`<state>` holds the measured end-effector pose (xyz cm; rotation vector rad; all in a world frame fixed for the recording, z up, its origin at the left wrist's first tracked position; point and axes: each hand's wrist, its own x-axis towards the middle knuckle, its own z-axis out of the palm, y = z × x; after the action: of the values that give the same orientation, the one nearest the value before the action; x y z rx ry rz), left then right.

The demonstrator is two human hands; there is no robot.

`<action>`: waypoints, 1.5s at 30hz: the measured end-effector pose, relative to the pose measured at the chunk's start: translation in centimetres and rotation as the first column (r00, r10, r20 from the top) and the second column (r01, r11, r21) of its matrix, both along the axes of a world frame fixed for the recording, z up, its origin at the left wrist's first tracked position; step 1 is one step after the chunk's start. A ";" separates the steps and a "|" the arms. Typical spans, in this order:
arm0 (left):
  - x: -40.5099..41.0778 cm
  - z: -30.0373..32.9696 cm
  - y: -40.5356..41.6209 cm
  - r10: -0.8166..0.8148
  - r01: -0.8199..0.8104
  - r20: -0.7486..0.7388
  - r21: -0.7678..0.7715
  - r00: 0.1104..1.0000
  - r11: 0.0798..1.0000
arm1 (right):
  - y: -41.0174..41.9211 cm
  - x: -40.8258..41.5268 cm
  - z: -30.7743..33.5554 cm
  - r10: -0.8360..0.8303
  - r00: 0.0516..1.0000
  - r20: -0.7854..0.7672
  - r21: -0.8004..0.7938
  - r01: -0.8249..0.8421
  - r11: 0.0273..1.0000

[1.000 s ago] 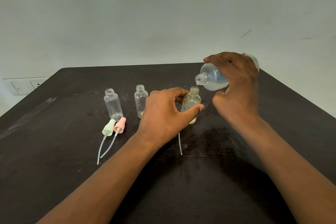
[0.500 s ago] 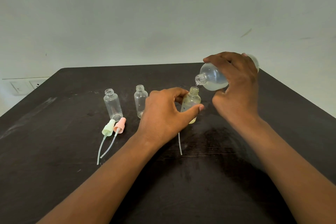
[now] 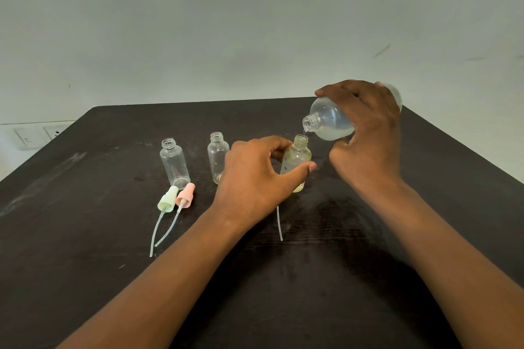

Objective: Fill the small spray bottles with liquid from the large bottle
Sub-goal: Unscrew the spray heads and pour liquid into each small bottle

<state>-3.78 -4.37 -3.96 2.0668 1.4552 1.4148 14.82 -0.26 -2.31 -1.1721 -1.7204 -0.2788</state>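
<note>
Right hand [image 3: 368, 133] gripping the tilted large bottle [image 3: 330, 122], its mouth hovering just above the small spray bottle [image 3: 296, 161], left hand [image 3: 255, 178] pinching that upright bottle on the counter [image 3: 368, 235], grip narrow between thumb and fingers, both forearms reaching forward.

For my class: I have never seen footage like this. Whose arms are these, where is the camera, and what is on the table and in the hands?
No machine here: a person wears a camera on the head, looking down at their own arms. The right hand grips the large bottle, tilted with its mouth over a small bottle that the left hand holds upright on the dark table. That bottle holds yellowish liquid. Two empty small bottles stand to the left. A green spray cap and a pink spray cap lie in front, tubes attached.
</note>
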 end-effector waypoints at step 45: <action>0.0 -0.1 0.0 0.007 -0.007 0.002 -0.012 1.000 1.000 | 0.1 0.0 -0.1 -0.001 1.000 0.006 0.027 0.001 1.000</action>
<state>-3.77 -4.36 -4.02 2.0542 1.4681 1.4074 14.81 -0.12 -2.36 -1.1541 -1.7166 -0.3056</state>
